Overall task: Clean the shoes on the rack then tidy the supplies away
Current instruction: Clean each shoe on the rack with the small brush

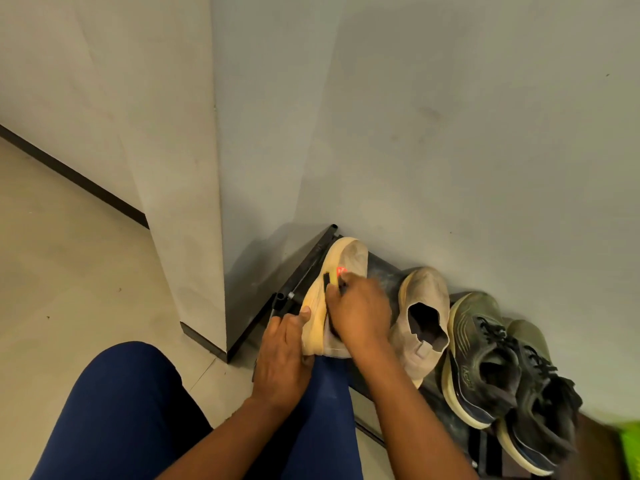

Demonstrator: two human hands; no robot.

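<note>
Head view: a person crouched at a black shoe rack (313, 252) set against a grey wall (450, 116) works on a beige shoe (346, 258) tipped onto its side, its yellowed sole facing left. The left hand (282, 358) grips the heel end of that shoe, thumb pressed against the sole, fingers curled beneath. The right hand (360, 315), just right of the left and touching the shoe's upper, is curled round a small item with a yellow and black body and a red label (341, 270) (what it is cannot be told; most of it is hidden under the fingers).

Immediately right of the right hand, the matching beige shoe (424, 313) stands upright on the rack, opening upward. Farther right, a pair of dark olive laced trainers (485, 358) sit side by side, touching each other, the nearer one pressed against the beige shoe.

Below both hands, the person's legs in dark blue trousers (131, 410) fill the lower left. Beyond the left hand, pale floor tiles (69, 254) meet a wall corner with a dark skirting strip. A blurred green patch (630, 445) shows at the far right edge.
</note>
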